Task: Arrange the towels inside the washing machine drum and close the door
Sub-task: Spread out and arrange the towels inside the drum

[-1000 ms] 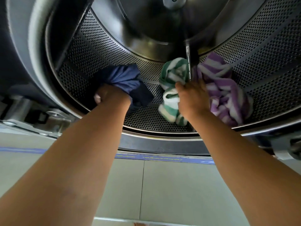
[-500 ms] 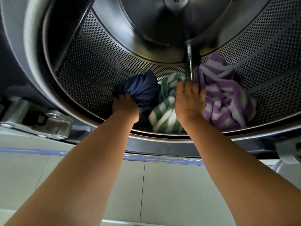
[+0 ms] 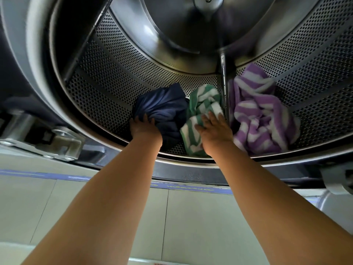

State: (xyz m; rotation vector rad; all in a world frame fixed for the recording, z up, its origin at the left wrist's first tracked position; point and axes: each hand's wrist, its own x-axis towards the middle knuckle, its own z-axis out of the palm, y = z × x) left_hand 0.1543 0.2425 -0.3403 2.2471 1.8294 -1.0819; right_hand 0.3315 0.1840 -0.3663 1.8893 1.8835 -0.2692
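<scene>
Navy towel (image 3: 162, 108) is gripped by the left hand (image 3: 144, 128) low in the drum (image 3: 133, 77); the green-striped towel (image 3: 200, 111) beside it is pressed flat-fingered by the right hand (image 3: 214, 131).

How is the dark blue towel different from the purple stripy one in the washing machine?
The dark blue towel is one plain colour; the purple striped towel has purple and white bands. The left hand grips the blue one into a tight bunch, while nothing touches the purple one, which lies loose and spread out. The blue one sits left of the drum's metal rib, the purple one right of it. Both are crumpled on the drum's floor.
</scene>
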